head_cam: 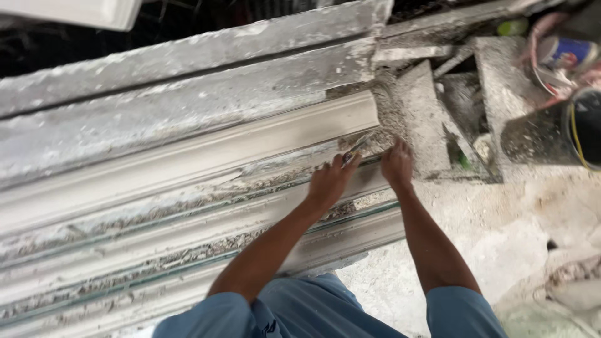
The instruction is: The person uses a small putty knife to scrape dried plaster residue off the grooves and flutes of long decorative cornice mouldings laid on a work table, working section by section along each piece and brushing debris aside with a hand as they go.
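The left hand (330,181) is closed around the handle of a small metal scraping tool (357,149), whose thin blade sticks out past the fingers and points up and to the right, toward the end of a long white plaster moulding (188,164). The tool's long axis runs on a diagonal from the hand at lower left to its tip at upper right, and the tip lies at or just beside the moulding's right end, where rough grey plaster is crusted. The moulding itself runs lengthwise from the lower left of the view up to the right, with ridged profiles stacked parallel to one another and streaks of crumbly residue along the lower grooves. The right hand (397,164) rests just beside the left, its fingers curled down against the rough end of the moulding; whether it grips anything cannot be told. Both forearms reach up from blue short sleeves (313,316) at the bottom edge. To the right, well apart from the hands, stand plaster-caked blocks (501,81), a dark bucket (587,128) and a small can (566,53) on a dusty white floor (501,250).
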